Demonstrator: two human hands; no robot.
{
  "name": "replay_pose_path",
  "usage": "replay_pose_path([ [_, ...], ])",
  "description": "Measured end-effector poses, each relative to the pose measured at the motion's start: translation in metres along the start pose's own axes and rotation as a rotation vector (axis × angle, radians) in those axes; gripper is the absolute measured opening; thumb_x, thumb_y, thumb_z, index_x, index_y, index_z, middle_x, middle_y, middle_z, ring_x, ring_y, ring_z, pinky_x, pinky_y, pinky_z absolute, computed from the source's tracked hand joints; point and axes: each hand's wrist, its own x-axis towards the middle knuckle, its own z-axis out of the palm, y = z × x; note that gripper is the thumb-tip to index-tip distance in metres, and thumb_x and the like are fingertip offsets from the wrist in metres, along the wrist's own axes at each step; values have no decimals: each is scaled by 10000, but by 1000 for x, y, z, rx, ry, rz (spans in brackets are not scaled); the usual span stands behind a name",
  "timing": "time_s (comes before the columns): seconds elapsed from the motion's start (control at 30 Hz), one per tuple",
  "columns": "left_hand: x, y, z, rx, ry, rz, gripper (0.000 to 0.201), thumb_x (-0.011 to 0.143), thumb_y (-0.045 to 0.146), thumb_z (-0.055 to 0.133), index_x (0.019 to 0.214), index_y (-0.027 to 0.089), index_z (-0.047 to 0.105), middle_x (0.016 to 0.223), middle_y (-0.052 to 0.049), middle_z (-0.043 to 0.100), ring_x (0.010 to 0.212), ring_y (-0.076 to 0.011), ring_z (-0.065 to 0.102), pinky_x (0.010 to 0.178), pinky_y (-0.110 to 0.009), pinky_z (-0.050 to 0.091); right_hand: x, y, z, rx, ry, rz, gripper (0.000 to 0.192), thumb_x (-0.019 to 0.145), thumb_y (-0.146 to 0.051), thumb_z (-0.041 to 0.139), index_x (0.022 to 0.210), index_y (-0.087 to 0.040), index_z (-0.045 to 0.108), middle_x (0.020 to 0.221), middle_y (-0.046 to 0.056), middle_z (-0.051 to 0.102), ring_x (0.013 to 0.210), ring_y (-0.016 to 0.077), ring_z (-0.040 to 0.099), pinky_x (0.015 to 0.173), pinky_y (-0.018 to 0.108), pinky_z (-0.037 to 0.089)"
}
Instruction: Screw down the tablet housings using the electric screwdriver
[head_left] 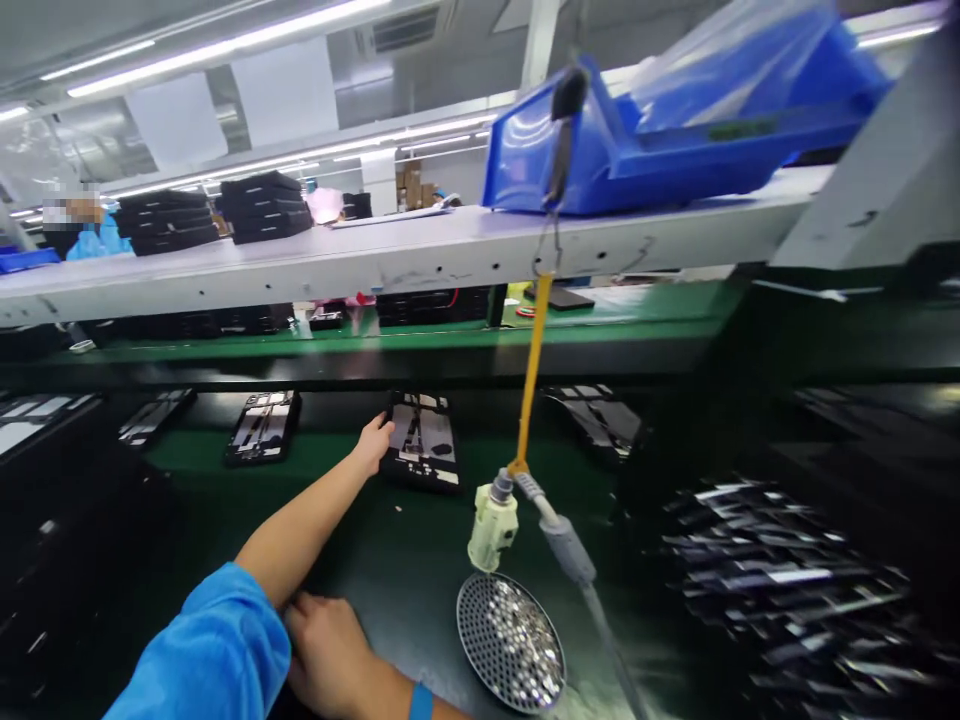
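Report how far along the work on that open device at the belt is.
Done: nothing visibly finished. In hand: the left hand touches the near edge of an open device on the belt; the right hand rests empty on the green mat. Left: the hanging screwdriver is untouched, the screw dish full, more devices waiting.

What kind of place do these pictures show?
Probably an electronics assembly line in a factory: black flat device trays lie in a row on a green work surface, a pale electric screwdriver hangs on a yellow cord, and a round mesh dish of small screws lies beneath it.
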Motion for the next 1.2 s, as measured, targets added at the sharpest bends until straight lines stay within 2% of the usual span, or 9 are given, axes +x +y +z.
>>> replay_pose_path([
  [0.2,-92,-5,-77,-71,90,-68,733,870,343,781,1525,170,502,1146,-116,760,834,-168,716,799,-294,565,-4,-22,33,-153,53,-322,312,839,-517,707,883,-214,641,821,18,732,637,187,677,488,276,423],
  [0.3,-154,-24,-104,-87,147,-95,791,809,370,822,1506,135,531,1032,-112,778,765,-167,701,713,-266,541,-14,-50,48,-120,236,-583,353,901,-551,651,780,-224,601,621,-36,643,459,130,541,391,289,258],
  [0.43,-231,-53,-123,-91,177,-177,803,830,435,784,1532,174,495,970,-63,760,704,-136,657,651,-230,501,-46,-90,15,157,517,-707,273,1005,-369,545,774,-225,567,525,-74,536,437,89,474,411,268,259],
  [0.5,-257,-60,-127,-14,150,-194,795,873,501,720,1558,200,454,960,-46,743,701,-144,647,639,-242,499,-61,-94,-16,246,531,-703,229,1004,-346,526,830,-209,584,582,-52,584,480,95,518,446,275,316],
  [0.67,-291,-47,-140,668,-45,66,578,981,523,535,1458,199,576,1101,-96,699,998,-250,670,904,-396,544,-115,-55,-71,274,771,-183,142,941,-133,514,992,-187,635,743,43,716,651,166,661,621,308,524],
  [0.77,-309,-34,-159,979,-206,240,555,946,514,623,1429,240,594,1210,-108,648,1119,-289,634,990,-457,527,-157,-30,-71,137,836,154,178,917,-70,582,1012,-204,651,795,43,717,702,163,685,655,291,550],
  [0.9,-325,-24,-172,1056,-398,454,587,910,460,716,1430,236,559,1352,-137,577,1230,-306,565,1022,-459,517,-195,-21,-56,161,698,414,150,940,-169,640,1086,-196,659,811,33,677,632,140,630,601,273,546],
  [1.03,-318,-15,-148,1160,-565,557,318,991,302,609,1294,207,628,1240,-128,638,1149,-290,562,968,-445,512,-203,-23,-46,201,667,562,119,974,-243,612,1062,-195,675,827,36,685,657,146,642,630,281,559],
  [1.2,-301,-3,-115,1376,-675,418,242,961,215,624,1195,181,675,1082,-114,699,1070,-312,600,921,-471,489,-197,-20,-45,237,660,663,153,989,-302,586,1030,-197,689,810,31,694,666,151,649,646,282,553],
])
